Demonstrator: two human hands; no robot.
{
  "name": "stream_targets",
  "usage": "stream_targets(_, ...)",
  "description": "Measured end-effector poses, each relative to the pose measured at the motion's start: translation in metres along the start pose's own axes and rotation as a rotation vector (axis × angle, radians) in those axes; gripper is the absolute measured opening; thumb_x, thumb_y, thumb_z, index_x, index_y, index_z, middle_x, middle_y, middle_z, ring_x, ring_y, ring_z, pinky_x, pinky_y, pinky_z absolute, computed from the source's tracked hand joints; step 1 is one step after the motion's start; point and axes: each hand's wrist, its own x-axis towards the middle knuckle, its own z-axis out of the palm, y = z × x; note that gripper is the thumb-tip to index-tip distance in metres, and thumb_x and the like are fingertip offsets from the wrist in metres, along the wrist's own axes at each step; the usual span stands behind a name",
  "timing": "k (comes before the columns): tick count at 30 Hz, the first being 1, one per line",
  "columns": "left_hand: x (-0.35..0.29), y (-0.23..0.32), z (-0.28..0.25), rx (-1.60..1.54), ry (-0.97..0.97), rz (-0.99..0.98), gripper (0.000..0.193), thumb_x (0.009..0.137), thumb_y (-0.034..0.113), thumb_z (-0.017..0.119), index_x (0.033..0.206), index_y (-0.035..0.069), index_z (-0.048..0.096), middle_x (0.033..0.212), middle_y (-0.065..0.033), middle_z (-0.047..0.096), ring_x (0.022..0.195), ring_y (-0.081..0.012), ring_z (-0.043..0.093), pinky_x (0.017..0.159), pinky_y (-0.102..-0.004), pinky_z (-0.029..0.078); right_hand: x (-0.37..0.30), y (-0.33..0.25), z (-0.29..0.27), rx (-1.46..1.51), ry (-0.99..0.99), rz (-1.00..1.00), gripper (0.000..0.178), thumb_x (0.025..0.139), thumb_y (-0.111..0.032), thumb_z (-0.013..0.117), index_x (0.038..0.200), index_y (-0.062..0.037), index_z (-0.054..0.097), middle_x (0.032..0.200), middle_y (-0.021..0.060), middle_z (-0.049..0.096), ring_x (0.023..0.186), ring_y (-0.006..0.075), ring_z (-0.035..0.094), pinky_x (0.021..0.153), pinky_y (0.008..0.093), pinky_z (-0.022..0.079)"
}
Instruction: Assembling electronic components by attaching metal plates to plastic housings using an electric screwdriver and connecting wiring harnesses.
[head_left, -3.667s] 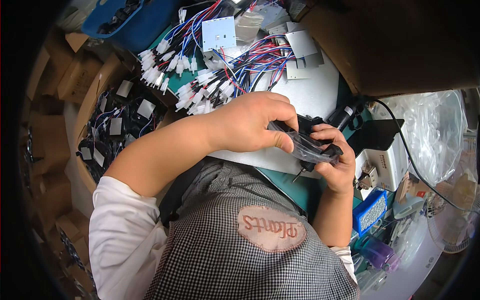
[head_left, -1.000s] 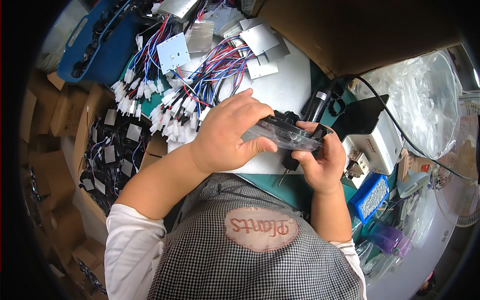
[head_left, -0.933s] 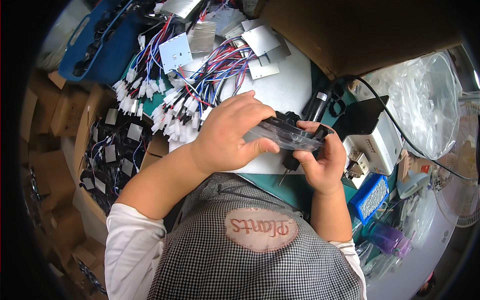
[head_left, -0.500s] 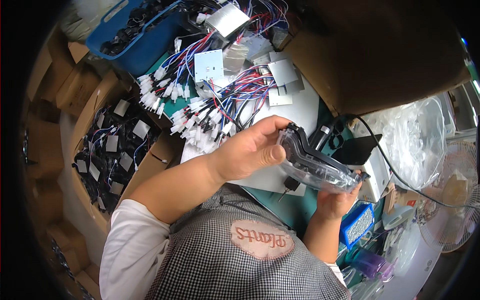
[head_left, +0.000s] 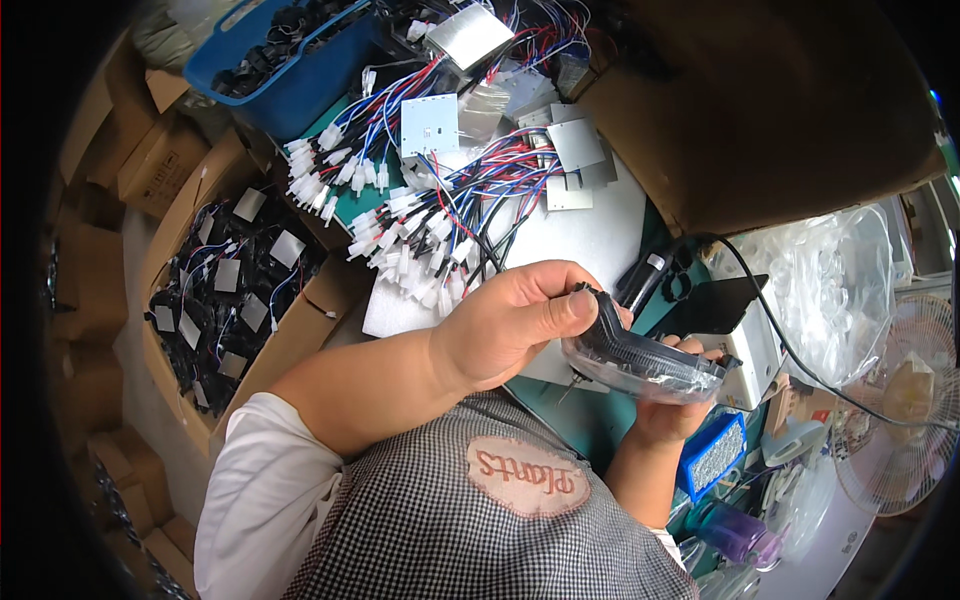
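A curved black lamp housing with a clear cover (head_left: pixel 645 372) is held above the bench between both hands. My left hand (head_left: pixel 520 325) pinches its left end, thumb on top. From below, my right hand (head_left: pixel 680 408) cups the other end, with fingertips showing behind the far edge. Just beyond the housing lies a black electric screwdriver (head_left: pixel 642 278) with a cable; its bit peeks out below the left end of the housing. Bundles of wires with white connectors (head_left: pixel 420 235) and flat silver-white panels (head_left: pixel 429 125) are heaped ahead of my left hand.
On the left, a cardboard box (head_left: pixel 325 300) holds black parts with silver plates. A blue basket (head_left: pixel 290 105) stands far left. To the right are a white box-shaped device (head_left: pixel 752 350), a blue tray of screws (head_left: pixel 715 458), a clear plastic bag (head_left: pixel 830 290) and a fan (head_left: pixel 905 400).
The lamp housing has tipped and dropped slightly, so its ribbed black side faces up more. My left hand moved down with it, and my right fingertips now show behind it.
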Motion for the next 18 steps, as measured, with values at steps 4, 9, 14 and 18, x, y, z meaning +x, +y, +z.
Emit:
stream_targets(4,-0.003,0.0,0.001,0.079,0.05,-0.027,0.033,0.096,0.028,0.052,0.108,-0.002,0.052,0.115,-0.0184,0.061,0.11,-0.0222,0.058,0.097,-0.0359,0.044,-0.007,-0.001,0.003,0.08,0.082,0.086,0.056,0.076,-0.037,0.078,0.116,-0.0096,0.05,0.1,0.0123,0.058,0.093,0.0303,0.057,0.083,0.0418,0.048)
stream_targets(9,0.007,0.015,-0.005,0.48,0.047,0.085,0.066,0.087,0.048,0.059,0.126,-0.002,0.042,0.131,-0.0176,0.049,0.122,-0.0237,0.046,0.104,-0.0382,0.035,-0.006,0.0,-0.005,0.114,0.144,0.095,0.065,0.074,-0.027,0.081,0.126,-0.0089,0.047,0.12,0.0126,0.055,0.11,0.0256,0.055,0.093,0.0412,0.046)
stream_targets(14,0.011,0.04,0.005,1.455,-0.039,0.513,0.099,0.061,0.059,0.078,0.134,0.003,0.04,0.132,-0.0153,0.048,0.125,-0.0293,0.043,0.108,-0.0473,0.028,0.009,-0.013,0.016,-0.227,-0.048,0.044,0.058,0.072,-0.027,0.082,0.113,0.0015,0.053,0.108,0.0179,0.062,0.096,0.0242,0.062,0.083,0.0358,0.05)
stream_targets(18,0.014,0.031,0.013,1.663,-0.138,0.396,0.081,0.059,0.047,0.084,0.12,0.006,0.051,0.115,-0.0102,0.058,0.112,-0.0258,0.054,0.106,-0.0488,0.032,0.017,-0.02,0.026,-0.451,-0.175,-0.004,0.056,0.069,-0.024,0.084,0.107,0.0032,0.054,0.104,0.0206,0.063,0.09,0.0246,0.063,0.077,0.0333,0.051)
